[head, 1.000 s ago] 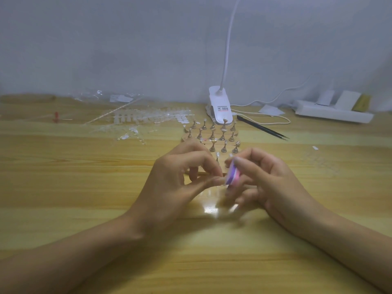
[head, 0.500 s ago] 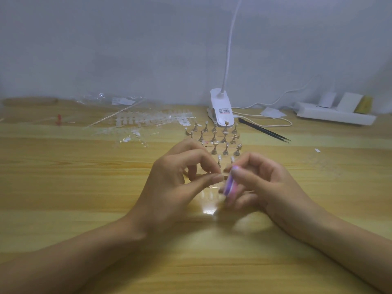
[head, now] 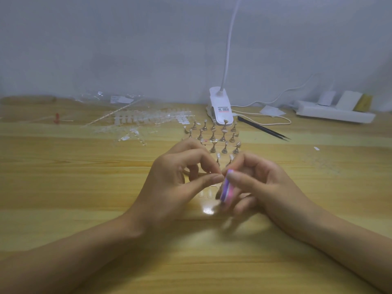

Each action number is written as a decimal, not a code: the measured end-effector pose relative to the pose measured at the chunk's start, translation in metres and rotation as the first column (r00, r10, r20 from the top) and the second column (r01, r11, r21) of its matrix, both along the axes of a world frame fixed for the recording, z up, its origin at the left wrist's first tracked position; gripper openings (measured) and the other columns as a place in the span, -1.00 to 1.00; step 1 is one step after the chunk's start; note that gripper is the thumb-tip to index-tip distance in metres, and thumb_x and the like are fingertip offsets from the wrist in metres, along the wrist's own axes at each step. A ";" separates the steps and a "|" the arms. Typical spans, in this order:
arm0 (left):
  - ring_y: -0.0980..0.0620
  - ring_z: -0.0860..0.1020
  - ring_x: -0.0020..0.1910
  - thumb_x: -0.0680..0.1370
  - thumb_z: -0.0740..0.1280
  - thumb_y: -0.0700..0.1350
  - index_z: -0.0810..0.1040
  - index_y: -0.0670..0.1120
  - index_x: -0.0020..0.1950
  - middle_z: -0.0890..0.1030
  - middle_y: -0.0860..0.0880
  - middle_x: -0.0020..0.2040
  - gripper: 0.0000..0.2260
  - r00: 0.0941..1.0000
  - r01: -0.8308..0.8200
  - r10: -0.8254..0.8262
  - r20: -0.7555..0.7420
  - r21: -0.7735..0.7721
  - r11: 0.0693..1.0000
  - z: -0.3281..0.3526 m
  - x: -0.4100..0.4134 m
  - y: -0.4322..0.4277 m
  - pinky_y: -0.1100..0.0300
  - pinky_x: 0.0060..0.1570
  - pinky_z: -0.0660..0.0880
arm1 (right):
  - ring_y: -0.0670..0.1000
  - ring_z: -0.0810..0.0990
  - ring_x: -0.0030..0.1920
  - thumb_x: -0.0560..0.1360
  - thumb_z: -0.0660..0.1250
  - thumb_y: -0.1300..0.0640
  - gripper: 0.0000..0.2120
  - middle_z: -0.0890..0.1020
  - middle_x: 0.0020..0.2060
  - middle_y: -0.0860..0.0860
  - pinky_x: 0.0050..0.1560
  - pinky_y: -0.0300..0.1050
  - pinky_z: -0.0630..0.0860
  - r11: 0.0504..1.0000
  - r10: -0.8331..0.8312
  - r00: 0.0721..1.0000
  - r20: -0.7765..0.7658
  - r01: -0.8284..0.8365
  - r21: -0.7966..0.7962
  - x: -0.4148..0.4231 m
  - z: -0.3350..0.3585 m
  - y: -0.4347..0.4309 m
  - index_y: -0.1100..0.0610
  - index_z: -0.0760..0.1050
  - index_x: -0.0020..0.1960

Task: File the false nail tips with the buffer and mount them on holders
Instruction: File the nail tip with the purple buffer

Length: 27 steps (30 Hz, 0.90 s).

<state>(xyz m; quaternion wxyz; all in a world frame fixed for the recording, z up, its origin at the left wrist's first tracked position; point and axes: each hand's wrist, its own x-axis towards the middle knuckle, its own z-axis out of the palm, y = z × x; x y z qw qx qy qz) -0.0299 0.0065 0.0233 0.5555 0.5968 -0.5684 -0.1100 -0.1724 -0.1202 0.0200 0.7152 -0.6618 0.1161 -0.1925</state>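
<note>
My left hand (head: 174, 183) pinches a small clear false nail tip (head: 214, 174) between thumb and forefinger at table centre. Right beside it, my right hand (head: 261, 185) grips a purple-and-pink buffer block (head: 226, 190), held upright with its edge against the tip. Just behind both hands stand several small gold holders (head: 214, 134) in rows on a clear base; two near ones carry clear tips. Most of the pinched tip is hidden by my fingers.
Clear sprues of loose nail tips (head: 148, 119) and plastic bags lie at the back left. A white clip lamp (head: 220, 107) stands behind the holders, black tweezers (head: 263, 128) to its right, a white power strip (head: 333, 114) at far right. A small red item (head: 56, 118) lies far left.
The buffer in my right hand has slid downward along the tip and blurs with motion. My left hand keeps its pinch in nearly the same place.
</note>
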 end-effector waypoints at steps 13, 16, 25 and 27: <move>0.16 0.45 -0.31 0.38 0.48 -0.05 0.64 -0.04 -0.26 0.52 0.09 -0.19 -0.91 1.000 0.000 0.001 -0.022 0.010 1.000 0.000 -0.001 0.001 0.47 -0.32 0.30 | 0.11 0.70 -0.32 0.44 0.47 0.04 -0.82 0.66 -0.27 0.15 -0.49 -0.21 0.55 0.998 -0.065 0.998 -0.002 0.065 0.027 0.001 0.000 -0.004 0.09 0.50 -0.13; 0.17 0.45 -0.30 0.39 0.48 -0.04 0.64 -0.04 -0.27 0.53 0.11 -0.19 -0.91 0.998 -0.044 0.045 -0.043 0.015 0.999 0.000 0.001 -0.001 0.46 -0.33 0.31 | 0.10 0.69 -0.33 0.48 0.46 0.06 -0.87 0.67 -0.26 0.17 -0.48 -0.21 0.55 1.000 -0.007 1.000 0.002 0.007 -0.002 -0.001 -0.001 -0.003 0.06 0.52 -0.13; 0.17 0.46 -0.31 0.39 0.48 -0.05 0.63 -0.07 -0.26 0.51 0.12 -0.19 -0.89 1.000 -0.007 0.008 -0.021 0.009 1.000 0.000 0.000 0.000 0.47 -0.34 0.30 | 0.10 0.69 -0.35 0.50 0.45 0.08 -0.82 0.67 -0.28 0.20 -0.38 -0.17 0.61 0.999 0.031 1.000 0.000 -0.031 -0.010 0.000 -0.002 -0.001 0.13 0.47 -0.09; 0.17 0.46 -0.31 0.39 0.48 -0.06 0.63 -0.07 -0.26 0.51 0.11 -0.19 -0.90 1.000 0.002 -0.001 -0.026 0.014 1.000 0.000 0.000 0.000 0.46 -0.35 0.31 | 0.12 0.69 -0.34 0.47 0.44 0.09 -0.78 0.66 -0.29 0.20 -0.41 -0.17 0.59 0.997 -0.062 0.998 0.017 0.061 0.050 0.000 -0.002 -0.002 0.18 0.45 -0.08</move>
